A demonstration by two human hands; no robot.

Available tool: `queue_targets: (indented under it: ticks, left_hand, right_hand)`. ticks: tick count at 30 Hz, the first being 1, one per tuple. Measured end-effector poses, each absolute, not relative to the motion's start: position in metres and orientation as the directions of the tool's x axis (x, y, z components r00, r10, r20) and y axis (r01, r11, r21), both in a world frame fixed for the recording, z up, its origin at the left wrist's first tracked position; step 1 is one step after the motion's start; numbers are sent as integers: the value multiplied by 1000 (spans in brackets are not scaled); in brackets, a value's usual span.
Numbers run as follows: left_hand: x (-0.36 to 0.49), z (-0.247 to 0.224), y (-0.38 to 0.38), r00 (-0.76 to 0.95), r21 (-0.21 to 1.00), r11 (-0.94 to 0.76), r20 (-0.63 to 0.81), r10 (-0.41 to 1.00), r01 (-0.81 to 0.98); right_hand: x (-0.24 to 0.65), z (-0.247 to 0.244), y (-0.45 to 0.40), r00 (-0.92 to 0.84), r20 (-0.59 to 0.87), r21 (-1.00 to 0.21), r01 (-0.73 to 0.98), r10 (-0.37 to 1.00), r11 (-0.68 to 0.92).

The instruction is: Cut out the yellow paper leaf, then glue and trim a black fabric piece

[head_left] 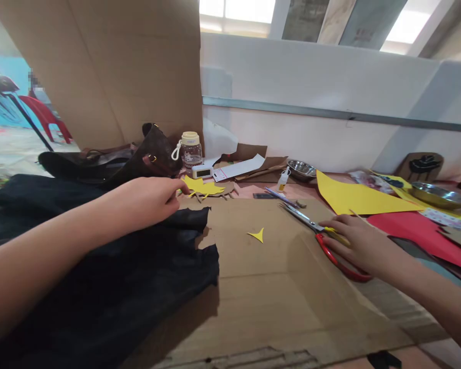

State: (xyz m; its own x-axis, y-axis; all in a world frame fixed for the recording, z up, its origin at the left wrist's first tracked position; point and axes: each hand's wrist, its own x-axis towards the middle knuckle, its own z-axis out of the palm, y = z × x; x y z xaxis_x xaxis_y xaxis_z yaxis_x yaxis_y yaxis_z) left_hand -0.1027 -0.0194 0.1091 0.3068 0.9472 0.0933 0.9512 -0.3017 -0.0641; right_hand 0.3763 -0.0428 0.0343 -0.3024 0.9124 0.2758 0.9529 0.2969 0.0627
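Observation:
My left hand point(151, 200) reaches over black cloth point(138, 287), with thumb and forefinger closed at the left edge of a yellow paper cutout point(203, 187). That cutout lies over a brown cardboard piece point(230, 190) with a jagged outline. My right hand point(359, 243) is on the handles of a pair of scissors point(303, 218). One handle loop is red; some yellow shows near the other, partly covered by my fingers. The scissors' blades are slightly apart and point away to the left. Between my hands, a small yellow paper scrap point(257, 235) rests on a cardboard sheet point(253, 302).
Behind stand a lidded jar point(191, 151), a white digital device point(202, 171), a small glue bottle point(283, 179) and a metal bowl point(301, 170). A dark bag point(149, 159) is at left. Yellow paper point(361, 197), red paper point(418, 238) and another bowl point(441, 196) lie right.

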Motion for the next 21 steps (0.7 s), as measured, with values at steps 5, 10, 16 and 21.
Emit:
queue_targets:
  ticks: [5, 10, 16, 21]
  left_hand:
    - [-107, 110, -35, 513, 48, -512, -134, 848, 858]
    - [-110, 97, -20, 488, -16, -491, -84, 869, 871]
    - [-130, 112, 14, 315, -24, -315, 22, 949, 949]
    - [-149, 139, 1, 483, 373, -383, -224, 846, 845]
  right_hand:
    - [293, 65, -57, -384, 208, -246, 869, 899, 429]
    - [192, 80, -81, -710, 118, -447, 586, 694, 676]
    - [140, 68, -110, -964, -86, -506, 259, 251, 822]
    - [139, 61, -102, -956, 92, -566, 180, 279, 804]
